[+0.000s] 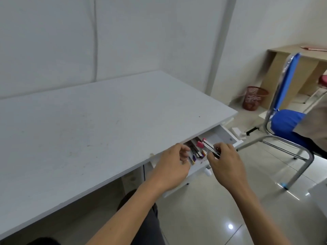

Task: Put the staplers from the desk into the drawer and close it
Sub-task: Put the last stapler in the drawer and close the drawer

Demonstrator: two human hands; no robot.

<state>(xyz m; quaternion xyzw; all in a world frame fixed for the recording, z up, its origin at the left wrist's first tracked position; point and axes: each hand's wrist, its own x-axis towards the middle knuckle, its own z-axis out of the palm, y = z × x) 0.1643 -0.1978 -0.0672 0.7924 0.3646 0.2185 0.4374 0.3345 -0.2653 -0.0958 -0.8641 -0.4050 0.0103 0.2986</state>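
Note:
A white drawer (224,137) stands pulled out from under the right front edge of the white desk (99,124). Several staplers (195,152) lie packed inside it, side by side. My right hand (225,165) is over the drawer, fingers closed on a pink-ended stapler (206,146) that tilts down among the others. My left hand (174,167) reaches into the drawer's left part, its fingertips on the staplers there; its grip is partly hidden. No stapler shows on the desk top.
A blue chair (286,121) with a metal frame stands to the right, close to the drawer's end. A red mesh waste bin (254,100) sits by the wall, with a wooden desk (300,68) behind. My knee (145,218) is under the white desk.

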